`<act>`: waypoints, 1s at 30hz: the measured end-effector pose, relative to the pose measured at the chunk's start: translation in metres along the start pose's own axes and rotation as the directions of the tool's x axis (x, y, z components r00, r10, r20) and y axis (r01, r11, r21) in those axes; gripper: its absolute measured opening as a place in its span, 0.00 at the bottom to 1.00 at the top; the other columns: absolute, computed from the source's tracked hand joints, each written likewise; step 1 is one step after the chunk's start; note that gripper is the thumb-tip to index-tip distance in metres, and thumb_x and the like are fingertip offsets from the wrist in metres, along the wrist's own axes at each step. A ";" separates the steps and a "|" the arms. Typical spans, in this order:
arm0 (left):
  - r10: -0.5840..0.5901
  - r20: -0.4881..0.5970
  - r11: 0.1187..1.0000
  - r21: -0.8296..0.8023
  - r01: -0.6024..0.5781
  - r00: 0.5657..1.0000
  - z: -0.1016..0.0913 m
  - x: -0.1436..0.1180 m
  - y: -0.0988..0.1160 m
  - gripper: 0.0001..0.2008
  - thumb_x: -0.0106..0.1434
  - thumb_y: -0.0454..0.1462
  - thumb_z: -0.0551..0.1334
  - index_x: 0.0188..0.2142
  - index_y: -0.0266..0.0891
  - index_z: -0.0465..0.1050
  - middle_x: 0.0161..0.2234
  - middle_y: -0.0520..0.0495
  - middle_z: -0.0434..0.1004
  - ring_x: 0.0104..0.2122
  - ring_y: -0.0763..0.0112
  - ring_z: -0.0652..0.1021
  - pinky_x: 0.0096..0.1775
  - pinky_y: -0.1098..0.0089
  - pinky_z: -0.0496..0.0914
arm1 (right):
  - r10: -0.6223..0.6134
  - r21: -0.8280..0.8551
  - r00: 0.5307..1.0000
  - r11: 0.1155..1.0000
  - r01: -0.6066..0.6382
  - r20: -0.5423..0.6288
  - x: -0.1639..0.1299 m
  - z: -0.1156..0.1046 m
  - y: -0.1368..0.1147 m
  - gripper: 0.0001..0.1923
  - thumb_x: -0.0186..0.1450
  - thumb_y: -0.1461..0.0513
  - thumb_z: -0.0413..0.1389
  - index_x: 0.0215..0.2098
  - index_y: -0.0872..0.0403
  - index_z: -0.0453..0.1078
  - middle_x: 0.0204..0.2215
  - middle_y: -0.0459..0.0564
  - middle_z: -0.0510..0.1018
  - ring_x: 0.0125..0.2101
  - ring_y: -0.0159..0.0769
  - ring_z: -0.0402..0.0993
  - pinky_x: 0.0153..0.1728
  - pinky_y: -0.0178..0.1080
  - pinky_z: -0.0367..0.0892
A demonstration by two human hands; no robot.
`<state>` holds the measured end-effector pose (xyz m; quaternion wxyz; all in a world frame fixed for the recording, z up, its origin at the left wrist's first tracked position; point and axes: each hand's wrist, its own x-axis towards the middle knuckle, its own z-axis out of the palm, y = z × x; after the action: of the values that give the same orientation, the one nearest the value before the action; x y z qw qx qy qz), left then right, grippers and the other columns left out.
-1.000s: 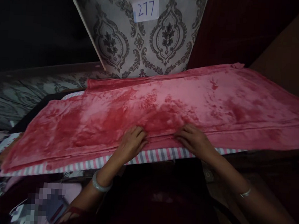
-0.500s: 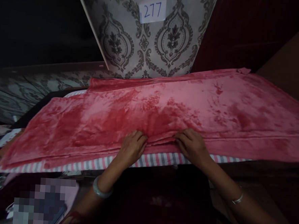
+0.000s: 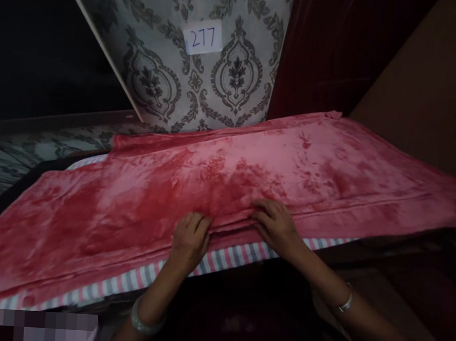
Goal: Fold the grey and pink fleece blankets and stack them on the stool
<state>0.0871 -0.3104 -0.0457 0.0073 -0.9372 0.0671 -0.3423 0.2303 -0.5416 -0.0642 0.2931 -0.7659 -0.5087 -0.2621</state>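
Observation:
A long pink-red plush cloth [image 3: 227, 181], folded in layers, lies spread across a surface covered by a pink, grey and white striped sheet [image 3: 226, 255]. My left hand [image 3: 189, 237] rests palm down on the cloth's near edge, fingers curled onto the fold. Close to its right, my right hand [image 3: 276, 227] pinches the same near edge, fingertips tucked at the fold. Each wrist wears a bangle.
A patterned grey damask panel [image 3: 203, 71] with a paper label reading 277 [image 3: 202, 36] leans behind the cloth. Patterned fabric [image 3: 28, 148] lies at the left. A brown surface [image 3: 430, 85] rises at the right. A blurred patch [image 3: 33, 326] sits at the bottom left.
The view has shifted down and to the right, so everything sits lower and further left. Both hands stay on the cloth's near edge, a little closer to each other.

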 end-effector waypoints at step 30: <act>0.091 -0.067 0.990 -0.103 -0.098 0.994 0.040 0.044 0.024 0.13 0.66 0.29 0.53 0.42 0.39 0.74 0.37 0.42 0.76 0.37 0.58 0.75 0.40 0.60 0.71 | 0.284 -0.168 0.959 0.946 -0.276 0.024 -0.020 -0.021 0.041 0.27 0.64 0.73 0.50 0.59 0.53 0.72 0.56 0.59 0.77 0.56 0.48 0.72 0.57 0.57 0.65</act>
<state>0.1436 -0.3408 -0.0494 -0.0283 -0.9208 0.1298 -0.3667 0.2597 -0.5823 -0.0714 0.2515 -0.8578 -0.3788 -0.2399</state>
